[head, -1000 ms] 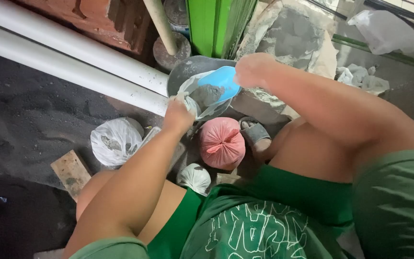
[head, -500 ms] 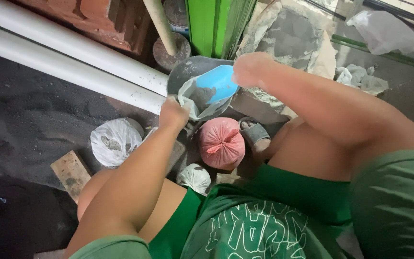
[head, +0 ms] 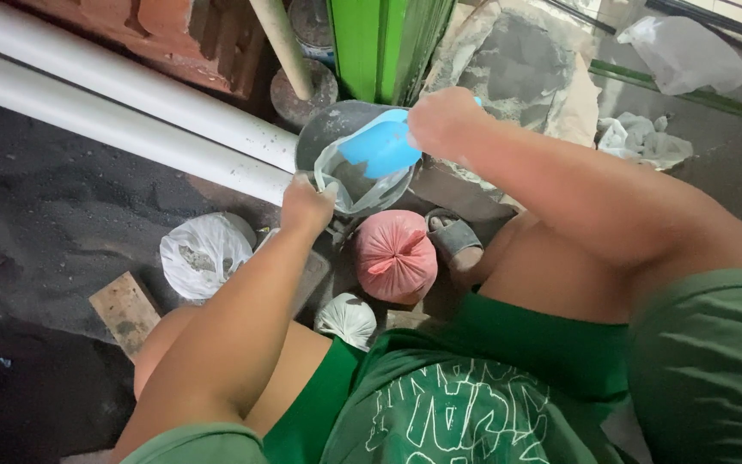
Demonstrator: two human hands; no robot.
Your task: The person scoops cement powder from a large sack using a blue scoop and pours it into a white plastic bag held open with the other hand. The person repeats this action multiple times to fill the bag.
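My right hand [head: 444, 122] grips a blue plastic scoop [head: 380, 146] tipped into the mouth of a clear plastic bag [head: 355, 179]. My left hand [head: 307, 206] pinches the bag's rim and holds it open. Grey sand shows through the bag's wall. The bag hangs over a round grey basin [head: 330, 129]. Below it sits a tied pink bag [head: 395, 255], filled and knotted on top.
Two tied white bags lie near my knees, the white bag [head: 203, 255] at left, a smaller bag [head: 347, 320] lower. Two white pipes [head: 122, 112] run across dark sand. A wooden block [head: 126, 311], a green post [head: 384, 43] and a sandalled foot [head: 455, 236] are close by.
Both hands have risen slightly with the bag and scoop, and the scoop has tipped further into the bag's mouth.
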